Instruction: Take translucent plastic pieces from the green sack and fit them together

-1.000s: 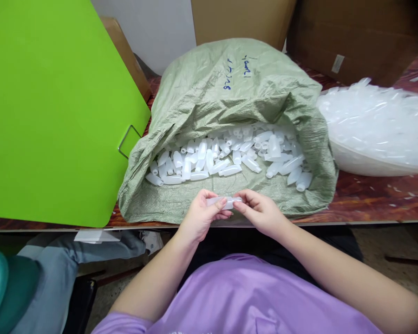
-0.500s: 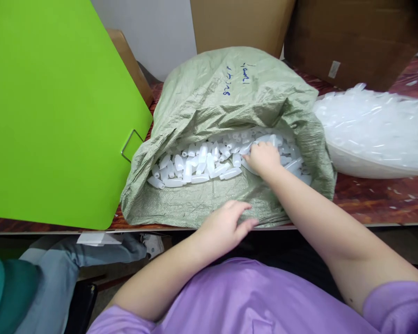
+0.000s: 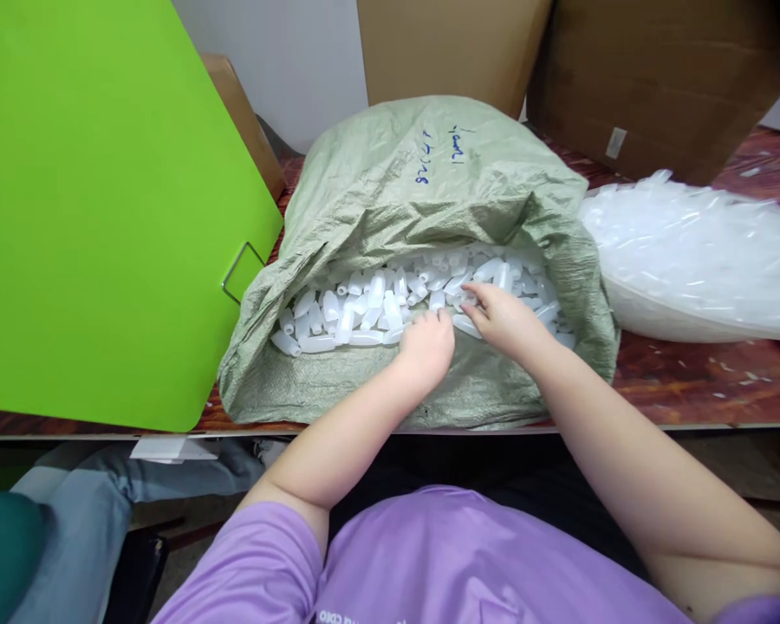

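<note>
A pale green woven sack lies on its side with its mouth toward me. Inside it is a heap of small translucent white plastic bottles. At the lower edge of the heap is my left hand, its fingers curled down against the bottles; what they hold, if anything, is hidden. Just to its right, my right hand hovers over the heap with thumb and fingers apart, pointing left. No bottle can be made out in its grip.
A bright green board with a metal handle stands at the left. A clear bag full of white pieces lies to the right on the reddish table. Cardboard boxes stand behind. Another person's leg shows below left.
My left hand has moved forward from the sack's front edge to the bottles, its fingers curling. My right hand has drawn back slightly and turned, its thumb and fingers now apart.
</note>
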Demonstrator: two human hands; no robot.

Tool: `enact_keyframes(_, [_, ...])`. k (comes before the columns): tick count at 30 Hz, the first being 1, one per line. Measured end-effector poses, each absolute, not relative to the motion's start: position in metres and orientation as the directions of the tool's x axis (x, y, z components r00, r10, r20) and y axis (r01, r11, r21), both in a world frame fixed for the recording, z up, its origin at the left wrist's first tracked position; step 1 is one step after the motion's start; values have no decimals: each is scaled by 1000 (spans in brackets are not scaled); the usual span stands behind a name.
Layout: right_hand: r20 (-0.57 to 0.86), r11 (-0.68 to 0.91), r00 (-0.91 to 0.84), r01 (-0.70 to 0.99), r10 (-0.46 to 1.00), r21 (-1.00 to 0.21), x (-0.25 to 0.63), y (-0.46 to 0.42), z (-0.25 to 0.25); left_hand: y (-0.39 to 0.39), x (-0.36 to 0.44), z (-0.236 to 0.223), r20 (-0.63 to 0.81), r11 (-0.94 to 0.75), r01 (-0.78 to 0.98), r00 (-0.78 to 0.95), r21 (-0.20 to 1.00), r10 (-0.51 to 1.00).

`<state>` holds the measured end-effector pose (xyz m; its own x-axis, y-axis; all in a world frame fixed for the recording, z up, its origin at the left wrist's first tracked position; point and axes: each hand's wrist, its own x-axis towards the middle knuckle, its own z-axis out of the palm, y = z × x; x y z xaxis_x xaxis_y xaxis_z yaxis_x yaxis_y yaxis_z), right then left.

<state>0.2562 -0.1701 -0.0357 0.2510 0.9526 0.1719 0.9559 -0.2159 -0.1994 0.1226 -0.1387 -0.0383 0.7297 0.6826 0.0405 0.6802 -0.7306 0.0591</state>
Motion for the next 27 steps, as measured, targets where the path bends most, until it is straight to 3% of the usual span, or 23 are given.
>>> enact_keyframes(3, [163, -178, 264, 895, 951, -409, 249, -200, -36, -150, 98, -30, 76, -730, 656, 731, 192, 678])
enact_keyframes(5, [103, -212, 327, 790, 940, -575, 240, -223, -40, -156, 77, -27, 106, -663, 610, 696, 434, 710])
enact_keyframes(8, [25, -171, 267, 683, 963, -710, 225, -249, -47, -165, 52, -28, 66, -366, 394, 599, 843, 798])
enact_keyframes(10, [86, -36, 144, 682, 986, -731, 216, -258, -49, -170, 42, -33, -24, -108, 204, 553, 973, 833])
enact_keyframes(13, [244, 123, 70, 714, 967, -689, 210, -263, -48, -175, 36, -41, -125, 153, -22, 471, 988, 873])
enact_keyframes(16, [312, 142, 95, 742, 945, -656, 209, -263, -46, -180, 33, -43, -180, 251, -143, 382, 957, 906])
enact_keyframes(21, [333, 193, 36, 754, 942, -628, 203, -267, -48, -189, 27, -44, -247, 337, -158, 416, 928, 875])
enact_keyframes(27, [554, 443, -120, 747, 824, -497, 197, -273, -48, -190, 20, -48, -313, 397, -93, 464, 913, 829])
